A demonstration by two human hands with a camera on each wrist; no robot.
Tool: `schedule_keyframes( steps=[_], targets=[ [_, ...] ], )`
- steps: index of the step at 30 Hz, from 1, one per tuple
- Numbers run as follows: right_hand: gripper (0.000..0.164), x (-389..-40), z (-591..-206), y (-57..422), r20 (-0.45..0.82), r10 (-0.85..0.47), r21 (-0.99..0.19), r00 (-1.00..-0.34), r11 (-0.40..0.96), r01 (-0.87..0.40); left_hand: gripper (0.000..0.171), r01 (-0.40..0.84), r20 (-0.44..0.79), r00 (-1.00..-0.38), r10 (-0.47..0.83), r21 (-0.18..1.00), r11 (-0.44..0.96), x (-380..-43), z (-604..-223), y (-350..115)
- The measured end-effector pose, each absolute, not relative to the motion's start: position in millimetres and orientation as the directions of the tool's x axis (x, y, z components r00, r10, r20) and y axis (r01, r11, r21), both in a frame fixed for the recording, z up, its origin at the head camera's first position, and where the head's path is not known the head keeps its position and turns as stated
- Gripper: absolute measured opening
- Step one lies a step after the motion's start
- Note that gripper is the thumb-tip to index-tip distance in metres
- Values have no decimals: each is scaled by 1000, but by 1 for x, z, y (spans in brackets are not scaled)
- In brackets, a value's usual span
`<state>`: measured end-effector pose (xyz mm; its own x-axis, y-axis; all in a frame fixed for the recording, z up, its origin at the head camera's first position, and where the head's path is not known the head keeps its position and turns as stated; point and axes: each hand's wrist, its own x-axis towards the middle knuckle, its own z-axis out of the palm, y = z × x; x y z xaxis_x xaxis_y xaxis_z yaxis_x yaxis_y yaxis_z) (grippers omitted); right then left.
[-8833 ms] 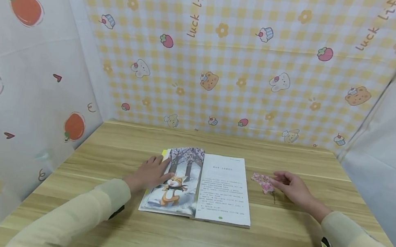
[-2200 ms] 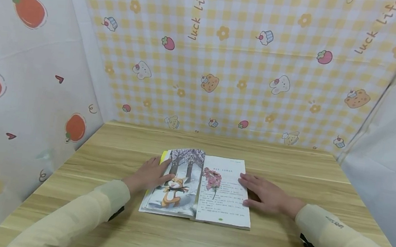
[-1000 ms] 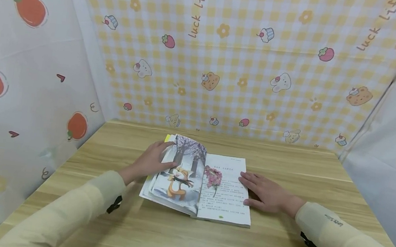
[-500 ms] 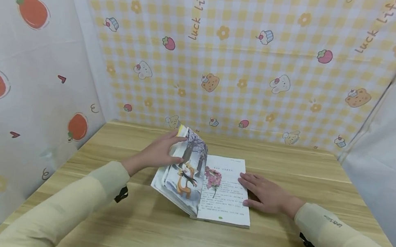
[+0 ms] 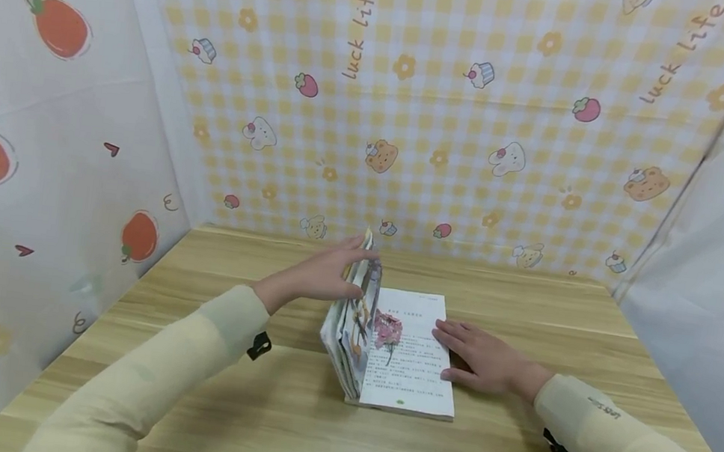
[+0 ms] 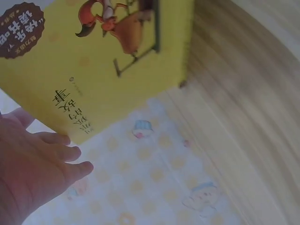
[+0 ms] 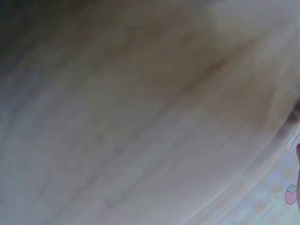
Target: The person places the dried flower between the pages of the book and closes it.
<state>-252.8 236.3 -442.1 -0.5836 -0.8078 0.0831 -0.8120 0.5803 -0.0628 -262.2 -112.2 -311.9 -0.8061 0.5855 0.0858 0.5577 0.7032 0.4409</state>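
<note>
A storybook (image 5: 412, 368) lies on the wooden table, its printed right half flat and its left half raised nearly upright. My left hand (image 5: 322, 270) holds the outer edge of that raised half, with thumb and forefinger reaching over onto the page side. In the left wrist view, the yellow cover (image 6: 112, 84) faces the camera beside several extended fingers (image 6: 77, 171). A pink flower sprig (image 5: 388, 329) with a thin stem rests on the right page near the fold. My right hand (image 5: 484, 358) rests spread along the right page's outer edge, fingers mostly straight.
The wood-grain table (image 5: 229, 421) extends around the book on all sides. A yellow checked cloth (image 5: 348, 119) hangs behind it, with white cloths at left and right. The right wrist view is mostly blurred tabletop (image 7: 140, 131).
Earlier, the sprig went from the table at right onto the right page, and the right hand settled at the edge. Since then the left hand has swung the book's left half up and rightward.
</note>
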Motion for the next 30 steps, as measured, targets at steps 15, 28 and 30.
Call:
schedule_keyframes(
  steps=[15, 28, 30],
  targets=[
    [75, -253, -445, 234, 93, -800, -73, -592, 588, -806, 65, 595, 132, -790, 599, 403, 695, -265, -328, -50],
    [72, -253, -439, 236, 94, -816, -63, -571, 568, -821, 57, 579, 144, -806, 575, 399, 712, -259, -339, -14],
    [71, -255, -440, 236, 103, -826, -52, -555, 553, -832, 56, 583, 143, -804, 578, 386, 715, -258, -343, -9]
  ],
)
